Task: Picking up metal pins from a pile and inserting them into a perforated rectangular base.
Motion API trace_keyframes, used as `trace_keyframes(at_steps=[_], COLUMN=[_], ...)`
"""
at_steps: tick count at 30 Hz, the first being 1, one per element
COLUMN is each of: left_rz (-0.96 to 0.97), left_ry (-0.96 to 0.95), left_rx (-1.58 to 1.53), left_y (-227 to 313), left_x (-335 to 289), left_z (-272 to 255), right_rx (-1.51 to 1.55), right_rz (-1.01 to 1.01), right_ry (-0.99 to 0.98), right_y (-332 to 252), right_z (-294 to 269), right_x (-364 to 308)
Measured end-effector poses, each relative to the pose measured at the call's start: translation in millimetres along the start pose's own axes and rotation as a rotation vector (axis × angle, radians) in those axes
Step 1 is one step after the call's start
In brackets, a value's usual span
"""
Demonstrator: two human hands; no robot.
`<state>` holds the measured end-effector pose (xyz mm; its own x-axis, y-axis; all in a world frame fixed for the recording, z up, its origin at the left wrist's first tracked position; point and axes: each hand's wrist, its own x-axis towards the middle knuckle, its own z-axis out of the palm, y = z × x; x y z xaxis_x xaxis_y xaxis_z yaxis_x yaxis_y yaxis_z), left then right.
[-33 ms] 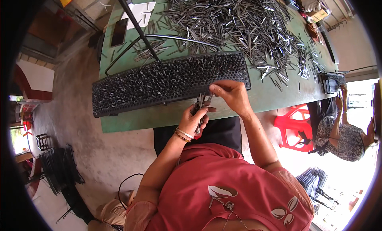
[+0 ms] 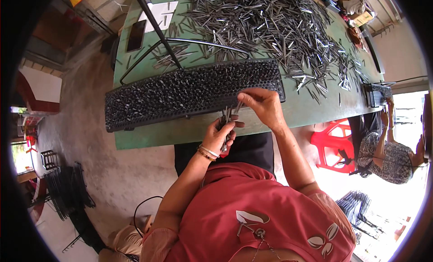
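My left hand (image 2: 219, 135) is closed around a small bundle of thin dark metal strips (image 2: 227, 115), their ends sticking up past the fingers. Just right of it, my right hand (image 2: 265, 108) pinches a thin metal strip (image 2: 238, 108) between thumb and fingers, close to the bundle. Both hands are at the near edge of a long black perforated rack (image 2: 205, 109), which is tilted on the table. Many strips stand packed in its holes; bare holes show along its near and right edges.
A large heap of loose metal strips (image 2: 266, 23) covers the far part of the green table (image 2: 149, 138). Black metal rods (image 2: 160, 34) rise behind the rack. A phone (image 2: 136, 35) and white paper (image 2: 163, 14) lie far left. A red stool (image 2: 333, 147) and another person (image 2: 383, 156) are right.
My right hand has shifted very slightly away from me with the strip in its fingers. My left hand keeps its place.
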<state>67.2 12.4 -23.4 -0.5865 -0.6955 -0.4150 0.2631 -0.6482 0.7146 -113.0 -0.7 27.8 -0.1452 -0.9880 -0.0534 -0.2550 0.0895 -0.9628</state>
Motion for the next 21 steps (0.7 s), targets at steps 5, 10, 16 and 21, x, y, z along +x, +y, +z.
trace_keyframes(at_steps=[5, 10, 16, 21], left_rz=[-0.016, -0.024, -0.036, -0.036], left_ry=[-0.021, -0.026, -0.029, -0.032], left_rx=[0.004, -0.014, -0.028, -0.02], left_y=[-2.3, -3.9, -4.0, -3.5], left_x=[-3.6, -3.6, -2.9, -2.1], left_z=[-8.1, -9.7, -8.1, -7.6], right_rx=[-0.117, -0.236, -0.445, -0.45], right_rz=[-0.196, -0.363, -0.653, -0.772], right_ry=[0.131, 0.151, 0.097, 0.072], right_y=[-12.3, 0.2, 0.8, 0.2], right_z=[22.7, 30.2, 25.9, 26.1], right_x=[18.4, 28.5, 34.3, 37.6])
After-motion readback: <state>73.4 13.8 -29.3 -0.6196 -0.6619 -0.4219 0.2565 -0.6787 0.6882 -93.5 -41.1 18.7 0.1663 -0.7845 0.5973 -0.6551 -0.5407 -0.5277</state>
